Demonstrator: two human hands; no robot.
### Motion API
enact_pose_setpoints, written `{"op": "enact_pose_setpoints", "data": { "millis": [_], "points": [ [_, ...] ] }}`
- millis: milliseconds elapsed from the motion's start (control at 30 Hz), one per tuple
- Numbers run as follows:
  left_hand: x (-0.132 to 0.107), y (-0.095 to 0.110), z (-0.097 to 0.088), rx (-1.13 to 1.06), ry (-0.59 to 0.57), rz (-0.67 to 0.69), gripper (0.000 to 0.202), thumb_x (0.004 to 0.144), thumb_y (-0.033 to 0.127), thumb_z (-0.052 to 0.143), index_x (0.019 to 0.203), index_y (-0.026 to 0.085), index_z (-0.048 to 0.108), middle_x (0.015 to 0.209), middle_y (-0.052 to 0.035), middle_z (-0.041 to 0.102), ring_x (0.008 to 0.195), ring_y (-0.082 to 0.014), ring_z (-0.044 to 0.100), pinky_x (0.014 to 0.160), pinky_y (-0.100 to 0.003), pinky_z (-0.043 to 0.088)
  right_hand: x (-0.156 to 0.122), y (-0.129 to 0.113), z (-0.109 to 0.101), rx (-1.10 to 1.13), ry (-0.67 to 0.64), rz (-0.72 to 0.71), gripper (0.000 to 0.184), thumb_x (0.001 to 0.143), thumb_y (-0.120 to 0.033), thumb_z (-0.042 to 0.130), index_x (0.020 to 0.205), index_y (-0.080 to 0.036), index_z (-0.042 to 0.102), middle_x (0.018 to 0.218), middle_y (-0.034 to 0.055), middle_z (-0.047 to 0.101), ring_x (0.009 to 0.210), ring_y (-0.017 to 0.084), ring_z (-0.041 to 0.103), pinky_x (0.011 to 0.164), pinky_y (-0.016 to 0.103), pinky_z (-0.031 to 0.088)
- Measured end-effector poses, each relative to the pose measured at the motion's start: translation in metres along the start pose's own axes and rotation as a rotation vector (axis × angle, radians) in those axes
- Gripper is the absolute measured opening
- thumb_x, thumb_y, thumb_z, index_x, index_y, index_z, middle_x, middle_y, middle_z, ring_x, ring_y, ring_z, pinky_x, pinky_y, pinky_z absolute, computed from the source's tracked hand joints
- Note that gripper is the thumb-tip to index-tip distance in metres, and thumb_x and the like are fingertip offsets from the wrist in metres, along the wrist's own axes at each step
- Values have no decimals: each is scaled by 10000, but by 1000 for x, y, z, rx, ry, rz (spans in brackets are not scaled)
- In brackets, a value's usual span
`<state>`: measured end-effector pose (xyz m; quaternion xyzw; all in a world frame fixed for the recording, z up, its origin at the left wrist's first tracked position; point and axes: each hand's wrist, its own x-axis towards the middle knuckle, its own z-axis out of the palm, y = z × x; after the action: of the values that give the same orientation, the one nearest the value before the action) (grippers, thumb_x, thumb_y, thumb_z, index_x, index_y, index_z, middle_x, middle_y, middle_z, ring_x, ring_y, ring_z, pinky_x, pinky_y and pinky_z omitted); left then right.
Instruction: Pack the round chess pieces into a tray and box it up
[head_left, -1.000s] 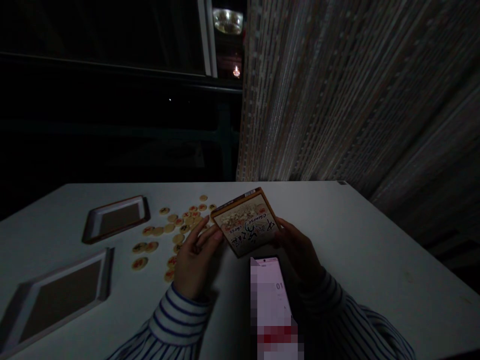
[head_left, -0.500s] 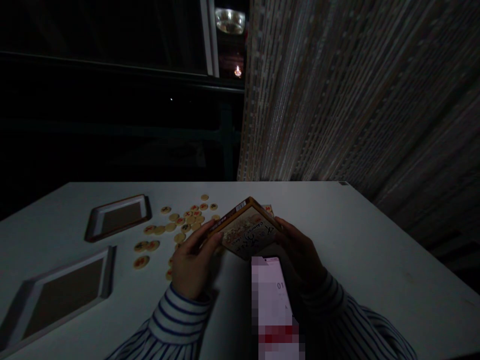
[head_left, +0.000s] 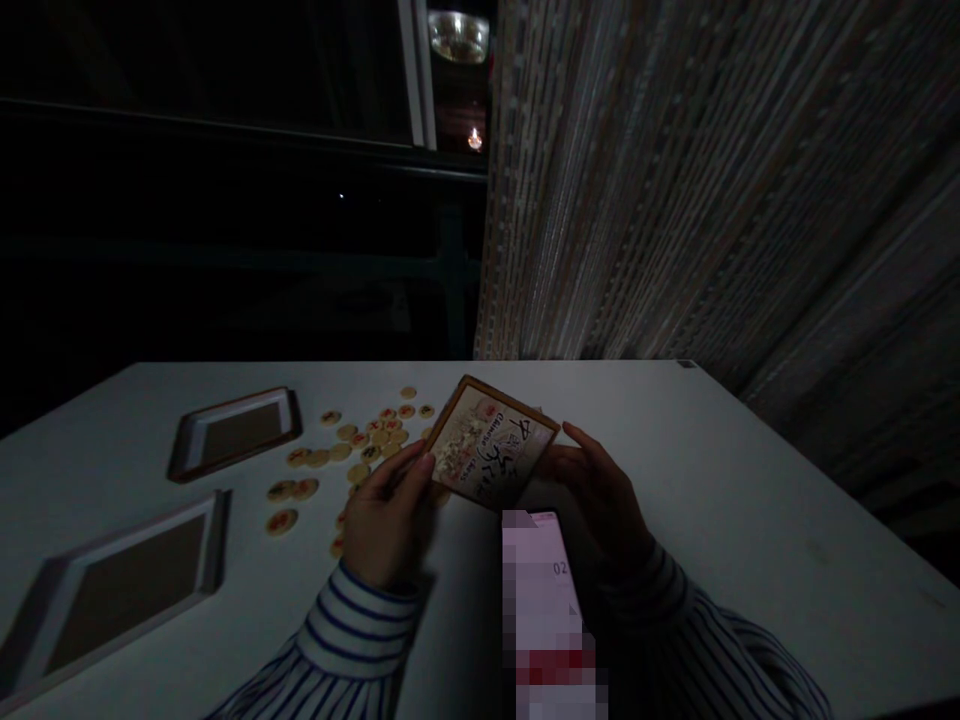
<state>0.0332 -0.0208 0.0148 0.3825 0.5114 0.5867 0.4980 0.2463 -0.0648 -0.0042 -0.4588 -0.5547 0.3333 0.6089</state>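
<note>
A flat Chinese chess box (head_left: 491, 445), printed with dark characters and the words "Chinese chess", is held tilted above the table, its lettered face toward me. My left hand (head_left: 390, 520) grips its left edge, thumb on the printed face and fingers behind. At the right edge is my right hand (head_left: 600, 495), its fingers against the box and one fingertip rising past the corner. Round wooden chess pieces (head_left: 341, 452) with red or dark characters lie scattered left of and behind the box. Some are hidden by my left hand and the box.
Two shallow open trays stand on the left: a brown-rimmed one (head_left: 180, 455) farther back and a pale one (head_left: 217, 545) nearer. A lit phone (head_left: 555, 590) lies between my forearms on the white table (head_left: 750, 520). A string curtain (head_left: 600, 200) hangs behind the table.
The box has turned and tipped so that more of its lettered face shows, and its upper corner has moved left. My right hand's fingers have shifted at the edge. The chess pieces have not moved.
</note>
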Motion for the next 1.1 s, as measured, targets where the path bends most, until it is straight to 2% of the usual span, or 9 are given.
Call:
{"op": "enact_pose_setpoints", "data": {
  "millis": [167,400,767,900,1033,1100],
  "points": [
    [0,-4,3,-183,-26,-96,341,601,253,725,917,168,632,844,-44,681,722,-153,644,659,-256,542,-2,1,4,8,-37,32,492,791,-356,554,1244,-228,412,973,77,647,862,174,613,804,379,489],
    [-4,-5,8,-275,-43,-163,330,641,190,693,959,152,613,905,-59,674,772,-148,644,696,-253,543,-4,-3,9,-3,-88,89,543,783,-356,560,1270,-203,376,1071,112,615,950,203,591,842,410,474],
    [-5,-4,9,-293,-28,-194,309,633,190,694,922,163,589,799,-21,663,705,-127,638,648,-240,543,-5,2,10,-23,-128,132,558,772,-356,573,1273,-210,375,1048,103,633,941,207,602,827,407,489],
    [-5,-6,10,-336,-65,-210,290,620,204,701,866,174,552,758,-8,659,745,-147,646,692,-273,544,-5,4,11,-18,-134,154,563,765,-360,580,1273,-212,385,1080,107,622,956,218,599,818,418,497],
    [-9,-4,13,-348,-108,-230,270,615,200,703,821,169,531,721,-12,663,760,-166,650,702,-286,543,-5,4,11,-49,-104,123,527,757,-360,585,1242,-218,434,1180,108,562,1011,221,572,831,402,495],
    [-11,-2,14,-356,-129,-253,262,619,193,698,816,166,526,725,-14,664,746,-171,652,698,-297,545,-5,3,11,-57,-101,113,505,763,-360,576,1231,-220,445,1167,106,571,980,214,587,810,388,504]
  ]
}}
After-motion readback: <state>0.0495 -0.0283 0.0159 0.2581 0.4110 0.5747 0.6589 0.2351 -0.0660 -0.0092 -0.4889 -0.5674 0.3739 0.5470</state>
